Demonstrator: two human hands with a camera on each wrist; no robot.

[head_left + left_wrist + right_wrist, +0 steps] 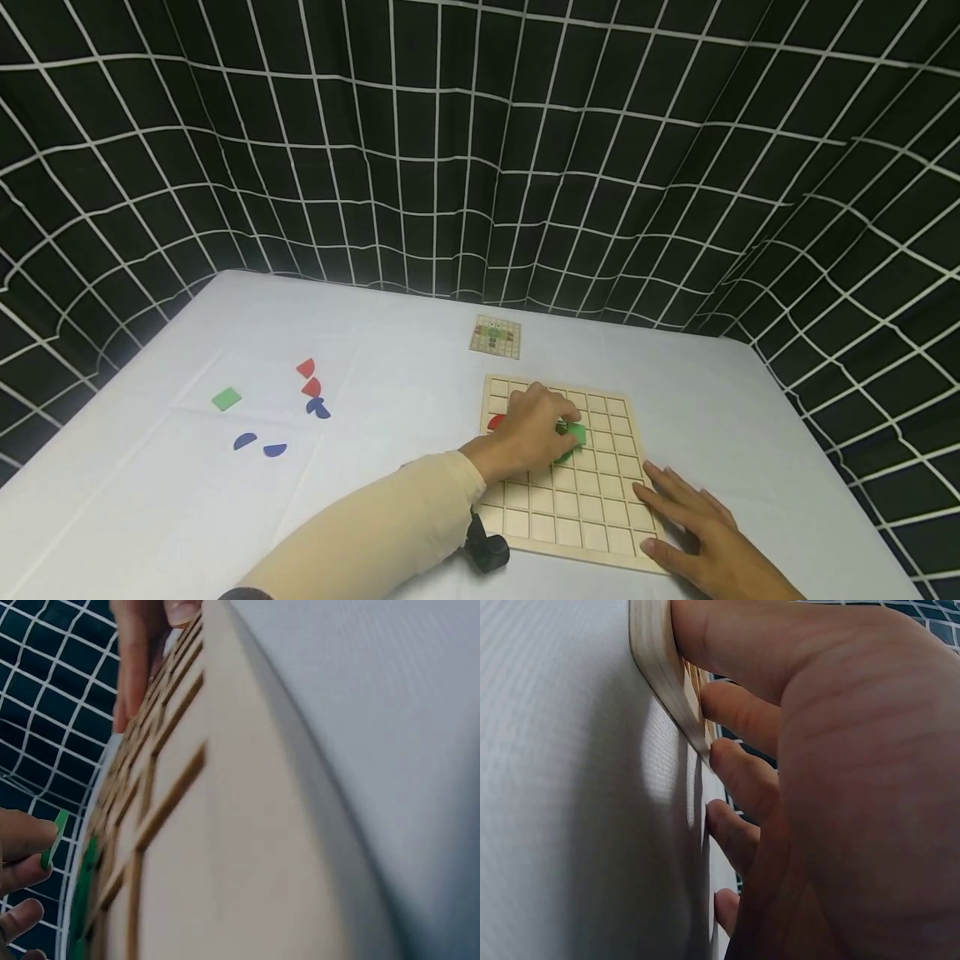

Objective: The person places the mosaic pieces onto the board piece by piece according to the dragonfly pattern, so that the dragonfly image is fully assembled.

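Note:
My left hand is over the upper part of a wooden grid board, pinching a green square tile between thumb and finger. The left wrist view shows this tile raised just off the board, with another green piece lying on the grid below it. A red piece lies on the board left of the hand, partly covered by it. My right hand rests at the board's lower right edge, fingers extended; in the right wrist view its thumb lies on the rim.
A small pattern card lies behind the board. To the left on the white table are a green tile, two red quarter-rounds and several blue half-rounds. A black curtain with white grid lines surrounds the table.

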